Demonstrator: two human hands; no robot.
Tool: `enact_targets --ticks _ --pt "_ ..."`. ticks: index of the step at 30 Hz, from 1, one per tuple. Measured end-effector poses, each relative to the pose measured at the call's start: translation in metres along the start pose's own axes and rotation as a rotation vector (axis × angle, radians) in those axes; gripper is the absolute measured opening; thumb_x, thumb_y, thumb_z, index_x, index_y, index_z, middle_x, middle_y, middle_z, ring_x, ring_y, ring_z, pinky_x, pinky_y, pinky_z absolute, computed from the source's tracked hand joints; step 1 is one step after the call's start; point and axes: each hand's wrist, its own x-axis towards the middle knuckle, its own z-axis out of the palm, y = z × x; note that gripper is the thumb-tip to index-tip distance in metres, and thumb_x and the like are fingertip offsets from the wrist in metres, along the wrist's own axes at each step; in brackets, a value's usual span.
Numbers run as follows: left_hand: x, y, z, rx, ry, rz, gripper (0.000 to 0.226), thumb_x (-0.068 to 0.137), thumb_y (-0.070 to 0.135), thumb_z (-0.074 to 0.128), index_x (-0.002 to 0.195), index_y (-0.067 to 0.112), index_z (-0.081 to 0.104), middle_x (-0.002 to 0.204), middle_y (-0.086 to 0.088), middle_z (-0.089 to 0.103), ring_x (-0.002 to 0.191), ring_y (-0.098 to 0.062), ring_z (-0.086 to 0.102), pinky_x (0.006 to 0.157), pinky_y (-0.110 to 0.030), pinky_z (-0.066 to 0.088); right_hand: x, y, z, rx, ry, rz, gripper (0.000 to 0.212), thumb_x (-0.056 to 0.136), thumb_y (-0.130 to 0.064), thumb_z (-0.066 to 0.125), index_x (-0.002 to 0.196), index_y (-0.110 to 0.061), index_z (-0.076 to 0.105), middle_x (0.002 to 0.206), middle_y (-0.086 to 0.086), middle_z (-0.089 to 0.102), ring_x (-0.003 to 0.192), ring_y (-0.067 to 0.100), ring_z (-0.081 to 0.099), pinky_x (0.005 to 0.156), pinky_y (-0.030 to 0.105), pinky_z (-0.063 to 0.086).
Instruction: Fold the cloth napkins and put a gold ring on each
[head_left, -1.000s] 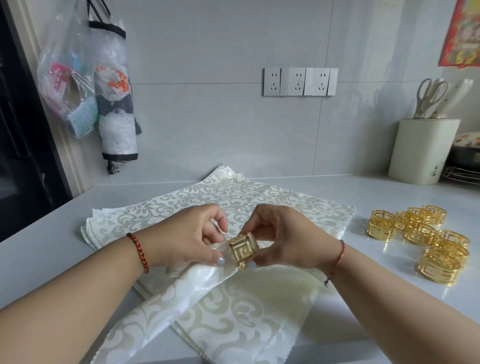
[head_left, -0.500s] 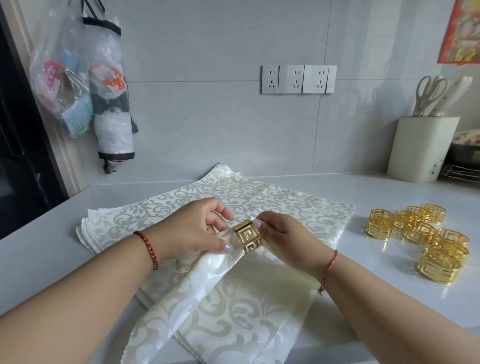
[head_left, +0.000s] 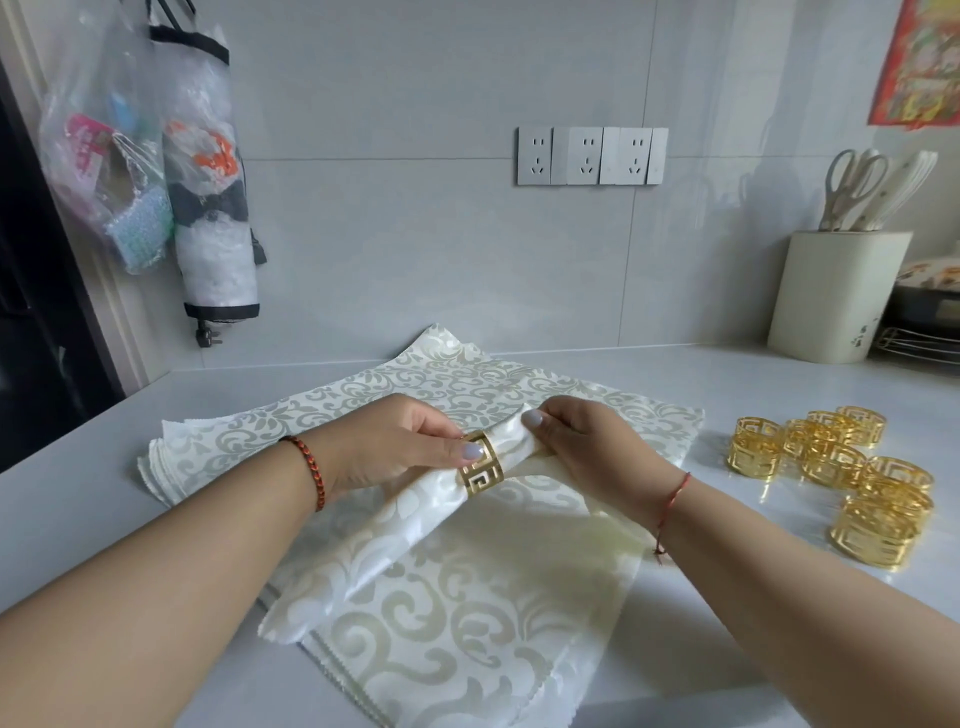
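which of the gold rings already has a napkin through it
The gold ring between the left hand and right hand, with the rolled napkin threaded through it. The loose rings on the right are empty.

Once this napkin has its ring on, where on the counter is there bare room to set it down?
Bare counter runs between the flat napkin stack, the back wall and the utensil holder. Another bare patch lies left of the stack, toward the dark doorway. The right side is crowded with loose gold rings, and the stack fills the middle.
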Motion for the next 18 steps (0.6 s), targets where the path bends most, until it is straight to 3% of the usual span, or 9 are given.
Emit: enact_targets --ticks 4,8,10,13,15,18 --pt "0.008 -0.003 -0.006 -0.031 0.017 0.001 0.027 0.081 0.027 0.075 0.102 0.01 0.073 0.084 -0.001 0.074 0.069 -0.007 0.067 0.054 -0.012 0.047 0.018 -0.002 -0.008 -0.151 -0.101 -0.035 0.035 0.099 -0.033 0.046 0.069 -0.015 0.049 0.059 -0.004 0.045 0.054 0.011 0.04 0.047 0.018 0.029" --pt "0.016 -0.012 -0.011 -0.062 0.038 -0.029 0.05 0.072 0.036 0.083 0.111 0.013 0.061 0.096 -0.005 0.076 0.075 -0.014 0.069 0.056 -0.019 0.051 0.042 0.0 -0.016 -0.095 -0.236 -0.002 0.013 0.092 -0.035 0.058 0.096 -0.023 0.057 0.079 -0.006 0.063 0.068 0.01 0.054 0.068 0.024 0.041" --pt "0.02 -0.02 -0.013 -0.047 0.068 -0.028 0.063 0.06 0.047 0.085 0.103 0.014 0.054 0.087 -0.004 0.075 0.071 -0.016 0.062 0.061 -0.023 0.047 0.049 0.002 -0.013 -0.062 -0.291 -0.051 0.013 0.09 -0.026 0.062 0.102 -0.026 0.056 0.082 -0.006 0.064 0.07 0.01 0.055 0.07 0.024 0.043" --pt "0.028 -0.036 -0.011 -0.07 0.107 0.0 0.06 0.052 0.051 0.084 0.085 0.014 0.051 0.069 -0.004 0.059 0.062 -0.017 0.044 0.054 -0.022 0.035 0.052 0.012 0.003 0.007 -0.303 -0.084 0.011 0.087 -0.02 0.066 0.092 -0.026 0.058 0.071 -0.012 0.055 0.061 0.003 0.048 0.058 0.016 0.039" --pt "0.03 -0.045 -0.008 -0.069 0.133 0.016 0.051 0.057 0.056 0.081 0.077 0.016 0.056 0.069 -0.005 0.052 0.06 -0.016 0.041 0.053 -0.02 0.032 0.051 0.023 0.014 0.073 -0.271 -0.071 0.012 0.086 -0.018 0.067 0.083 -0.026 0.058 0.063 -0.014 0.052 0.054 -0.001 0.043 0.054 0.016 0.035" --pt "0.031 -0.055 -0.009 0.012 0.112 0.023 0.04 0.076 0.056 0.071 0.066 0.019 0.06 0.063 0.01 0.055 0.059 -0.002 0.047 0.063 -0.015 0.039 0.051 0.035 0.022 0.099 -0.266 -0.049 0.01 0.086 -0.017 0.066 0.081 -0.022 0.06 0.064 -0.014 0.053 0.056 0.0 0.043 0.057 0.017 0.036"
